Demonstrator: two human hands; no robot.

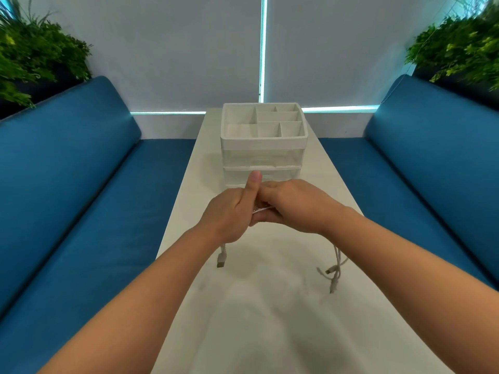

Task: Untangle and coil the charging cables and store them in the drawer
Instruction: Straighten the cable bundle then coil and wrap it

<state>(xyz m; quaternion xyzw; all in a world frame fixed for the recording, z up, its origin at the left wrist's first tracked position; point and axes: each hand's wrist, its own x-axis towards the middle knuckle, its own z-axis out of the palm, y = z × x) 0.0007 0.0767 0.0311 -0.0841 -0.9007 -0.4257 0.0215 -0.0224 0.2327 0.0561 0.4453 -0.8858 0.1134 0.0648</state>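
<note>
Left hand (229,211) and right hand (293,205) grip white cables (335,268); drawers (261,166) closed.

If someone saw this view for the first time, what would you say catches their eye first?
Most likely the two hands meeting at the centre: the left hand, thumb up, and the right hand both grip white charging cables, whose plug ends dangle below the wrists. Just behind stands a white drawer organizer with clear, closed drawers, on a narrow white table between blue sofas.

Blue benches (81,168) flank a white table (270,319); leafy plants (35,55) stand behind each bench.
</note>
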